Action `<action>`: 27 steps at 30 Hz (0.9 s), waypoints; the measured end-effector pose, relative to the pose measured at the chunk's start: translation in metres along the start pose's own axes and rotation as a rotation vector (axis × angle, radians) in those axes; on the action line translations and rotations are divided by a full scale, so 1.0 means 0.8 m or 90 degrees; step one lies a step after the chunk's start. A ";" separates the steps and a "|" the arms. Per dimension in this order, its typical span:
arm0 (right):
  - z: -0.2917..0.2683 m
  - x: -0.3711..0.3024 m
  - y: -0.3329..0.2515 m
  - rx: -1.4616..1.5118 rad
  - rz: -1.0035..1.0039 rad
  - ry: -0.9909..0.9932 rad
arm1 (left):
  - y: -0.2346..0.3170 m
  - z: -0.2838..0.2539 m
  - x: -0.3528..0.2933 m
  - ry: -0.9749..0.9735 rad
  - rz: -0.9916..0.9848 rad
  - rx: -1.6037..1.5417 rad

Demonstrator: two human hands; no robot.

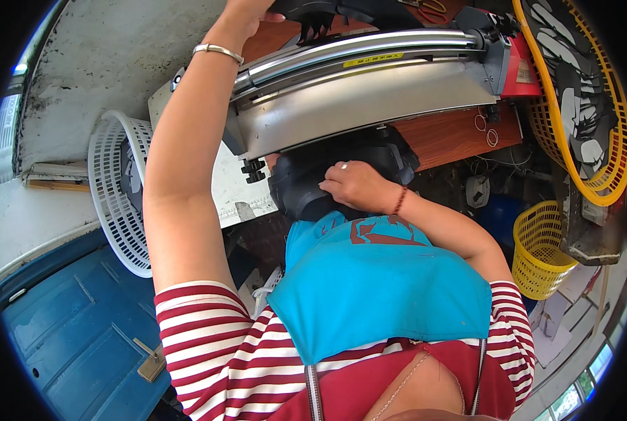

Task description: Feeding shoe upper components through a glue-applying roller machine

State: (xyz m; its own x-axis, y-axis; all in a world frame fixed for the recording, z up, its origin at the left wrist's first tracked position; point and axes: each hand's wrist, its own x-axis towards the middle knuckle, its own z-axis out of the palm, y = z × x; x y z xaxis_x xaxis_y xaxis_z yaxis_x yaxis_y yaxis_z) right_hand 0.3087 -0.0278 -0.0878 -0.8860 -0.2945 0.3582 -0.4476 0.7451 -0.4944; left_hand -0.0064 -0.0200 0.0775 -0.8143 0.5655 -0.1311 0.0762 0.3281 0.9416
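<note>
Fingers of the right hand (364, 186) lie bent on the black bundle (301, 172) before the roller machine (369, 98); left hand (249, 10) at black pieces (320, 14) behind it, grips unclear! Piece-handling, seemingly; next move calls for fingers clear of the machine.

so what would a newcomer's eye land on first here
The bright blue apron dominates the centre, with a glossy black bundle just above it. Beyond, the silvery machine spans the upper middle, while a large yellow basket of dark and grey pieces stands out upper right.
</note>
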 end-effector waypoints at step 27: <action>0.036 -0.009 0.025 -0.117 0.025 -0.099 | -0.037 0.009 0.020 -0.098 0.025 0.169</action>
State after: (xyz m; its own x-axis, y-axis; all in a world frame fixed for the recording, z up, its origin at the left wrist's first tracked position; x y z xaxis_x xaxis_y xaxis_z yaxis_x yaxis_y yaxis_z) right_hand 0.3026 -0.0278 -0.1231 -0.9169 -0.3410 0.2073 -0.3949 0.8504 -0.3477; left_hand -0.0178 -0.0153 0.0455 -0.7121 0.6835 -0.1605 0.2704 0.4779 0.8358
